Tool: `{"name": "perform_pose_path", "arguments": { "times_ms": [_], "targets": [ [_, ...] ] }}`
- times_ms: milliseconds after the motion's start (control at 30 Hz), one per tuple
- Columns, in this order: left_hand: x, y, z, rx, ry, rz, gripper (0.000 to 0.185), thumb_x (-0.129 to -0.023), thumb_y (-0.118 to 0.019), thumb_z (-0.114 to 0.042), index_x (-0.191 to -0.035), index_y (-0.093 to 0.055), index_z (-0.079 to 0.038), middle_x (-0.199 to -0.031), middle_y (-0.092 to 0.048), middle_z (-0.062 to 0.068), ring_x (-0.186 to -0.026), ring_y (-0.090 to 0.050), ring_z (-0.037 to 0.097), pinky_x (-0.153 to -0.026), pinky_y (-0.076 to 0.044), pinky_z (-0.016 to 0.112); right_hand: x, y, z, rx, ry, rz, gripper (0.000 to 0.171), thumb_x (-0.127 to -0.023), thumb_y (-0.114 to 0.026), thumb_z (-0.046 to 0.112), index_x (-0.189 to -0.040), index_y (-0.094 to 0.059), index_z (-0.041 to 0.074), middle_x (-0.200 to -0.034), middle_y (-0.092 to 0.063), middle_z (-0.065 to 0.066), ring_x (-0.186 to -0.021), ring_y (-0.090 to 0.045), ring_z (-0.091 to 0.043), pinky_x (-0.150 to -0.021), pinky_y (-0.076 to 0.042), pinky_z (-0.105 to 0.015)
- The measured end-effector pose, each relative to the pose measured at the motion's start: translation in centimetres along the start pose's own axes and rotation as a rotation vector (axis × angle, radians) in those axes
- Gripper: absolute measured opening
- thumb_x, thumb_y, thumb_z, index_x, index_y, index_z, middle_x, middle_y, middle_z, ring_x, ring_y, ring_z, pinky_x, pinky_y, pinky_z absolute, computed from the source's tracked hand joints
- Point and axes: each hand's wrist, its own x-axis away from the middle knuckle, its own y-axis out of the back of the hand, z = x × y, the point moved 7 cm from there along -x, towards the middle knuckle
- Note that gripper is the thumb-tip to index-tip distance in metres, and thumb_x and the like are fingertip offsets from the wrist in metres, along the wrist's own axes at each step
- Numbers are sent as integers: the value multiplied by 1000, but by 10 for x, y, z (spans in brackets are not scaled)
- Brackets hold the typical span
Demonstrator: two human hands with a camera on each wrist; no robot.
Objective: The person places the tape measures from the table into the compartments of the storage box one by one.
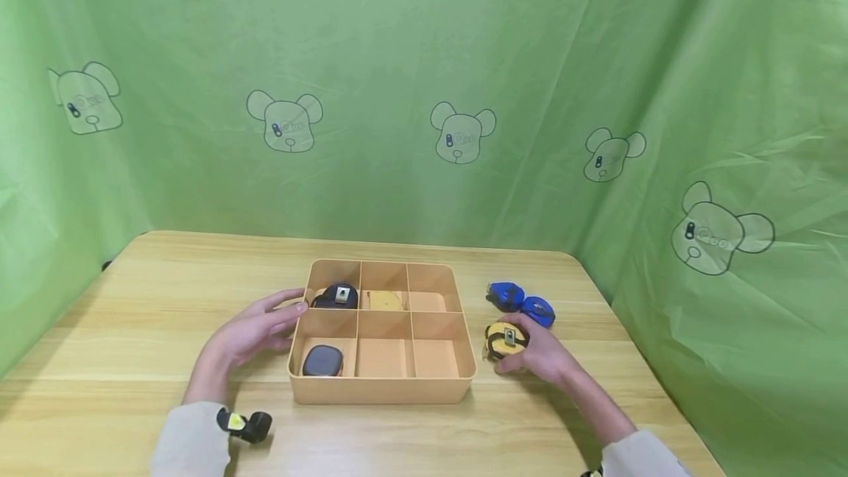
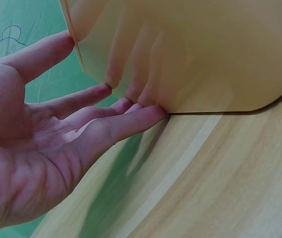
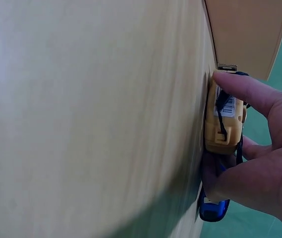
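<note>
A tan divided tray [image 1: 383, 383] sits mid-table, also seen as tray wall [image 2: 195, 54] and tray [image 3: 245, 34]. My left hand [image 1: 255, 330] lies open against its left wall, straight fingertips [image 2: 150, 113] touching it. My right hand [image 1: 539, 355] grips a yellow tape measure [image 1: 505, 338] on the table right of the tray; in the right wrist view the thumb and fingers curl round the tape measure [image 3: 223, 121]. Inside the tray lie a black tape measure [image 1: 336, 296], a yellow one [image 1: 384, 302] and a dark grey one [image 1: 322, 361].
Two blue tape measures [image 1: 520, 302] lie on the table just behind my right hand; one blue tape measure [image 3: 212, 210] shows under it. A small black and yellow object [image 1: 246, 425] lies by my left sleeve. Green cloth walls surround the wooden table [image 1: 132, 315].
</note>
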Motion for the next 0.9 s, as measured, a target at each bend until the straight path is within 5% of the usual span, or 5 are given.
{"name": "perform_pose_path", "arguments": {
  "times_ms": [400,900],
  "targets": [
    [1,-1,-2,2,3,-4,75,-105,-54,-33,-161,-14,-3,-160,-30,30,-149,-27,49,-115,-41,56,-1,-1,-4,18,7,-66,88,-61,-92,14,-138,-52,7,-124,-63,-17,-107,-63,-27,-89,-53,-31],
    [0,0,0,-6,8,-6,75,-105,-54,-34,-162,-15,-4,-161,-28,30,-149,-26,49,-115,-41,56,-2,2,-9,68,11,-99,83,-63,-94,26,-137,-56,14,-128,-65,-11,-112,-63,-26,-98,-53,-43]
  ]
}}
